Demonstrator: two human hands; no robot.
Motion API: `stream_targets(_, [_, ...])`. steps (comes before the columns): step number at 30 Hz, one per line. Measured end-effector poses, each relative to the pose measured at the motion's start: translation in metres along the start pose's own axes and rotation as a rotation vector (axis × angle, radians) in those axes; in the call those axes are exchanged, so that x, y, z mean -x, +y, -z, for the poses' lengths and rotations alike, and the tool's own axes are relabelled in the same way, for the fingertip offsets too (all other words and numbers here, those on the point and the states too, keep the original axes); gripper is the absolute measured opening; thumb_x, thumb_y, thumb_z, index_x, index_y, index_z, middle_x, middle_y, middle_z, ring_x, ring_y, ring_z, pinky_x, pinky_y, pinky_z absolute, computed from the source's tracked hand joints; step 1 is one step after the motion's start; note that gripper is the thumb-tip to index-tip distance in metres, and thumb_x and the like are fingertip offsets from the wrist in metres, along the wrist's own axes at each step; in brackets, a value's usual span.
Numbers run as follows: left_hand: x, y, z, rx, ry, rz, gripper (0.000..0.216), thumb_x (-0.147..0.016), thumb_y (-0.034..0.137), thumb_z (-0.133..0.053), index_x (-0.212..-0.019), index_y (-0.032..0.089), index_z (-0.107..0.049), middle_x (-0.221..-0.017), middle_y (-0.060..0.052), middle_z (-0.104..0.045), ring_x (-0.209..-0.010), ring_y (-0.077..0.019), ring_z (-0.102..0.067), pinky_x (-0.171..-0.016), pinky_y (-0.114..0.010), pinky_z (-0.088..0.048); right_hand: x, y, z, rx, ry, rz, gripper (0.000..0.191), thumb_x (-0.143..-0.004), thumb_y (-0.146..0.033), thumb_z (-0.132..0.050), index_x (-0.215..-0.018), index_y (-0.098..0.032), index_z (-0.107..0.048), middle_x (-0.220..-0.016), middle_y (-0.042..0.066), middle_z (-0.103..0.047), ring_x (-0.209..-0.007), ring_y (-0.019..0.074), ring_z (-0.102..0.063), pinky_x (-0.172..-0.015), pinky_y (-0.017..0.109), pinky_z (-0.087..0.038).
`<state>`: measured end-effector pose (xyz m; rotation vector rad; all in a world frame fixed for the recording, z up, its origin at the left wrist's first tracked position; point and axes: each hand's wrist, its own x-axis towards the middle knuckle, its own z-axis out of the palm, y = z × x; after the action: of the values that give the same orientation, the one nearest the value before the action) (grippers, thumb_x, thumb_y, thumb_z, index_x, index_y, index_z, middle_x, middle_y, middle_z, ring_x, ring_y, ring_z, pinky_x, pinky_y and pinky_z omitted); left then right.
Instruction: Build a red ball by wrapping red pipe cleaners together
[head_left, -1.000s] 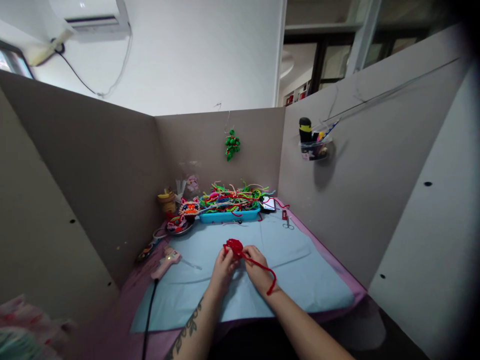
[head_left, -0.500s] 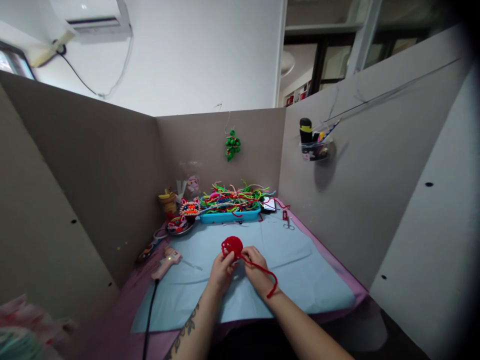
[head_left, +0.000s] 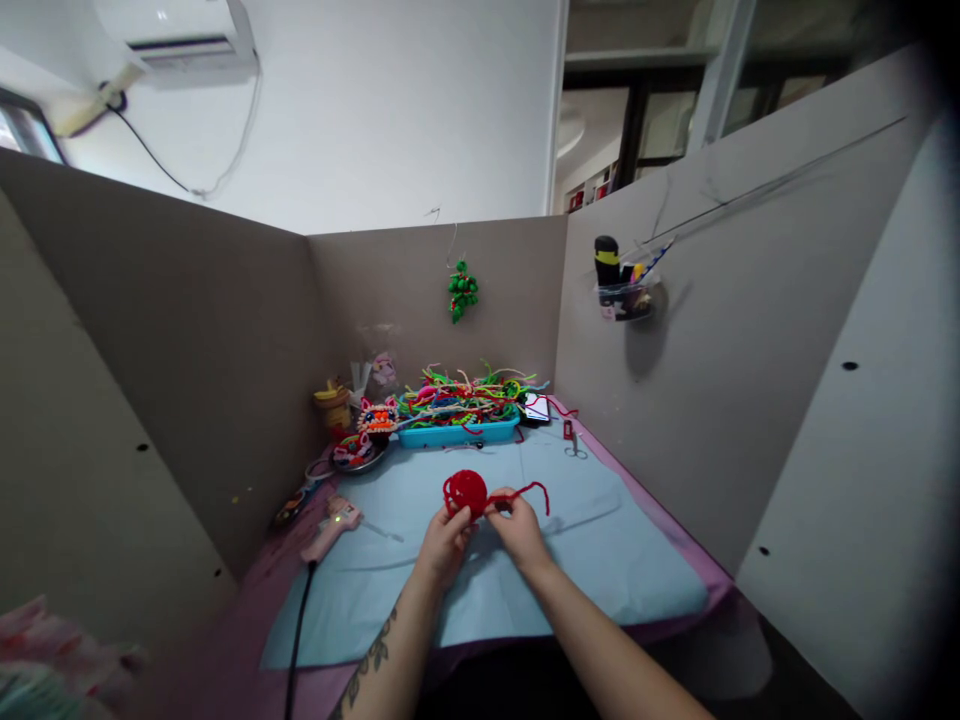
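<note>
A round red piece made of fuzzy pipe cleaner is held above the light blue sheet. My left hand grips it from the lower left, thumb pressed on its front. At its right side, my right hand pinches the loose red strand that comes off the piece. The free end of that strand sticks out to the right over my fingers and bends down at the tip. The undersides of both hands' grips are hidden.
A blue tray heaped with coloured pipe cleaners stands at the back. Scissors lie to its right. On the left are a pink glue gun with a black cable and a metal bowl. Grey partitions enclose the table.
The loose strand has swung from hanging down over my right wrist to pointing right above my hand. My right hand has turned and its fingers now pinch the strand beside the piece.
</note>
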<state>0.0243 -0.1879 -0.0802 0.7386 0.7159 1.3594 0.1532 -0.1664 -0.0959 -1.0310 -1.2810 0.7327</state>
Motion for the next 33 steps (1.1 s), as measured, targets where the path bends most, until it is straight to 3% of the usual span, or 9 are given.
stream_targets(9, [-0.002, -0.001, 0.003, 0.005, 0.006, 0.028, 0.039, -0.06, 0.032, -0.084, -0.092, 0.013, -0.072, -0.095, -0.012, -0.074, -0.08, -0.019, -0.067, -0.068, -0.026, -0.048, 0.0, 0.007, -0.001, -0.014, 0.054, -0.08, 0.017, -0.065, -0.031, -0.064, -0.075, -0.019, -0.061, -0.069, 0.003, -0.065, -0.065, 0.0192, -0.059, -0.065, 0.032, -0.049])
stream_targets(13, [-0.002, -0.003, 0.003, 0.018, 0.004, -0.006, 0.036, -0.061, 0.032, -0.083, -0.089, 0.013, -0.071, -0.09, -0.01, -0.074, -0.081, -0.0194, -0.068, -0.072, -0.028, -0.05, 0.012, -0.013, -0.006, -0.166, -0.045, -0.04, 0.023, -0.068, -0.028, -0.064, -0.089, -0.019, -0.059, -0.073, 0.0, -0.064, -0.066, 0.0172, -0.058, -0.064, 0.028, -0.049])
stream_targets(16, [-0.002, -0.004, 0.004, -0.008, 0.0, -0.021, 0.034, -0.062, 0.032, -0.082, -0.087, 0.013, -0.071, -0.088, -0.009, -0.074, -0.081, -0.019, -0.068, -0.075, -0.028, -0.05, 0.018, -0.025, -0.01, -0.224, -0.118, -0.038, 0.018, -0.074, -0.032, -0.062, -0.086, -0.019, -0.061, -0.077, 0.002, -0.066, -0.072, 0.0185, -0.061, -0.068, 0.029, -0.05])
stream_targets(21, [-0.005, -0.001, 0.008, 0.068, 0.06, -0.047, 0.036, -0.061, 0.032, -0.083, -0.09, 0.014, -0.07, -0.092, -0.009, -0.074, -0.084, -0.0192, -0.068, -0.079, -0.029, -0.05, 0.021, -0.02, -0.011, -0.114, -0.036, -0.057, 0.024, -0.079, -0.042, -0.06, -0.08, -0.019, -0.068, -0.082, 0.005, -0.068, -0.076, 0.0204, -0.062, -0.069, 0.031, -0.051])
stream_targets(28, [-0.007, 0.002, 0.012, 0.157, 0.087, -0.037, 0.038, -0.062, 0.031, -0.082, -0.095, 0.016, -0.07, -0.097, -0.009, -0.074, -0.087, -0.0193, -0.068, -0.08, -0.029, -0.051, 0.023, -0.01, -0.013, -0.231, -0.138, -0.077, 0.02, -0.078, -0.036, -0.063, -0.088, -0.019, -0.068, -0.087, 0.007, -0.071, -0.086, 0.0229, -0.065, -0.082, 0.037, -0.051])
stream_targets(33, [-0.008, 0.001, 0.012, 0.149, 0.063, -0.026, 0.04, -0.061, 0.031, -0.084, -0.095, 0.015, -0.07, -0.096, -0.009, -0.074, -0.086, -0.0193, -0.067, -0.079, -0.03, -0.051, 0.023, -0.014, -0.016, -0.112, -0.059, -0.018, 0.012, -0.077, -0.031, -0.063, -0.078, -0.021, -0.069, -0.106, 0.01, -0.065, -0.103, 0.0248, -0.061, -0.09, 0.038, -0.048])
